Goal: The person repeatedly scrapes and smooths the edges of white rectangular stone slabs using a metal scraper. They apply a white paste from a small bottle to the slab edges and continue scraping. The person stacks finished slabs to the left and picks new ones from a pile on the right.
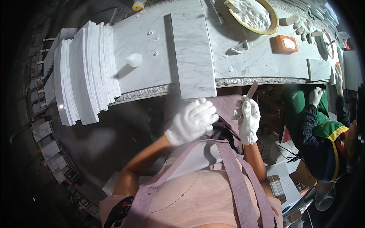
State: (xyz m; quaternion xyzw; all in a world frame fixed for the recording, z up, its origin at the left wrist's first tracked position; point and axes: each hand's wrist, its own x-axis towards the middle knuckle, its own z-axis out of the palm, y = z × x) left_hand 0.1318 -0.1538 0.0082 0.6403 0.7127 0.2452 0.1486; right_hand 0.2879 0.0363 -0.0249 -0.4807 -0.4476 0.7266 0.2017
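My left hand [193,122], in a white knit glove, is held flat with its fingers stretched out. Its fingertips are just off the near end of a long grey-veined marble strip [194,60]; whether they touch it I cannot tell. Between the fingers and thumb of my right hand [249,121], also gloved in white, is a small flat scraper blade [252,90] pointing up. The strip lies lengthwise away from me on a larger marble worktop [148,41], its near end jutting past the worktop's rough front edge.
Marble slabs [89,68] stand stacked on edge at left. A rounded whitish object [134,60] sits on the worktop. Further right are a yellow-rimmed basin [274,27] of white paste, an orange block [286,43] and loose gloves [303,28]. A co-worker [323,140] sits at far right.
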